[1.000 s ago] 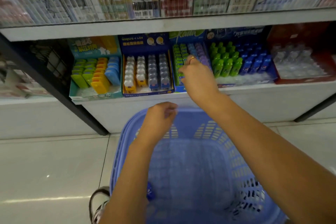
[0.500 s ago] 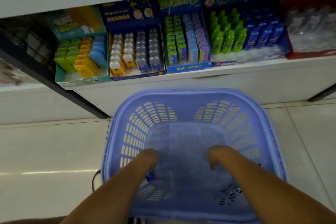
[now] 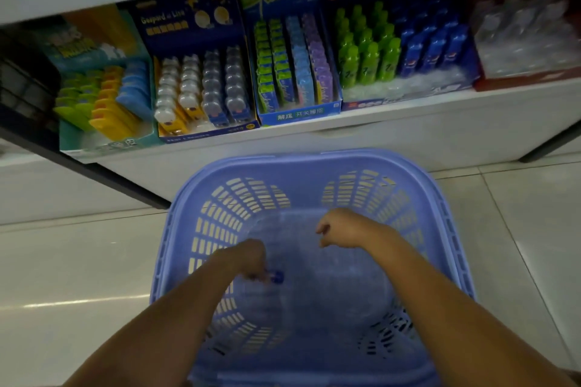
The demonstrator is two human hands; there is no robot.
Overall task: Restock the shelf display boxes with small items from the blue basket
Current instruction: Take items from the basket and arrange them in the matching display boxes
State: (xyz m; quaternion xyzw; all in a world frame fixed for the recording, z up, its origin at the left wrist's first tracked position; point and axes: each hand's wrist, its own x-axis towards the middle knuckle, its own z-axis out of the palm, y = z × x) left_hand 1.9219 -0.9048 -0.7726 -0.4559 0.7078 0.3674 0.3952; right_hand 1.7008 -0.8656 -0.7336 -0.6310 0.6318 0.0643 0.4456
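The blue basket (image 3: 446, 229) stands on the floor in front of the low shelf. Both my hands are down inside it. My left hand (image 3: 248, 261) has its fingers curled round a small blue item (image 3: 276, 277) near the basket's left wall. My right hand (image 3: 342, 228) hangs over the basket's middle with loosely curled fingers and nothing visible in it. On the shelf stand the display boxes: a teal one (image 3: 103, 97), a dark blue one with small capsules (image 3: 201, 88), the "kada" box (image 3: 292, 66), and a box of green and blue bottles (image 3: 399, 47).
A red box of clear items (image 3: 528, 41) sits at the shelf's right end. A dark post (image 3: 94, 173) slants down left of the basket. Pale floor tiles (image 3: 78, 276) lie on both sides. A white shelf edge (image 3: 408, 129) runs just behind the basket.
My right hand left the kada box and both hands dropped into the basket. Since half a second ago my left hand has closed on the small blue item and my right hand has lifted a little.
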